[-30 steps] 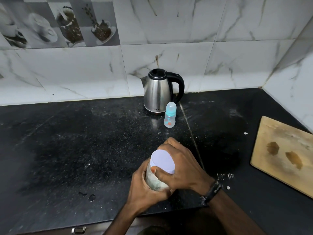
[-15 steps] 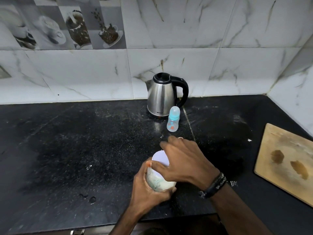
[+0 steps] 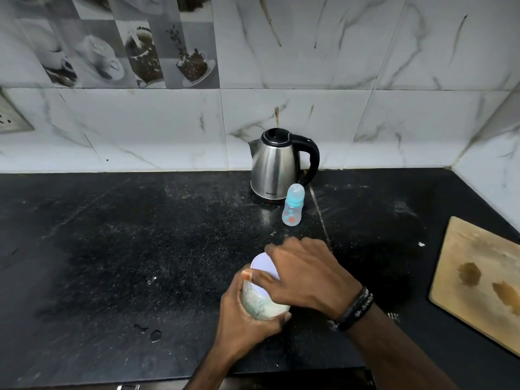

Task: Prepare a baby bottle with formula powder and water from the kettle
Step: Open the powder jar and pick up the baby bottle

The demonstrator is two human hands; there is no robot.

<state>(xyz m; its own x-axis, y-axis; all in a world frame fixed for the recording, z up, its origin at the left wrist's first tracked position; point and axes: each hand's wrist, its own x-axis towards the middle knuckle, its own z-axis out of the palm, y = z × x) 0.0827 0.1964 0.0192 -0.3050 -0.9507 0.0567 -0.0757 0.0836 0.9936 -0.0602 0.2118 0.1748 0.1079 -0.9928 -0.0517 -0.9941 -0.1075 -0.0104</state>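
Observation:
A clear jar of pale formula powder (image 3: 260, 305) with a white lid (image 3: 263, 264) stands near the front of the black counter (image 3: 126, 263). My left hand (image 3: 244, 319) grips the jar's body from the left. My right hand (image 3: 306, 274) lies over the lid, fingers and thumb curled round its rim. Farther back stands a small baby bottle (image 3: 292, 208) with a blue collar and clear cap, upright. Just behind it, against the wall, is a steel kettle (image 3: 277, 167) with a black lid and handle.
A wooden cutting board (image 3: 478, 280) with two brown stains lies at the right edge. White marble tiles form the back and right walls. A wall socket (image 3: 11, 116) sits at the far left. Water drops (image 3: 149, 332) mark the counter front left.
The view has tilted upward, showing more wall. My right hand has turned on the lid, its fingers sweeping over the top; my left hand keeps its grip on the jar.

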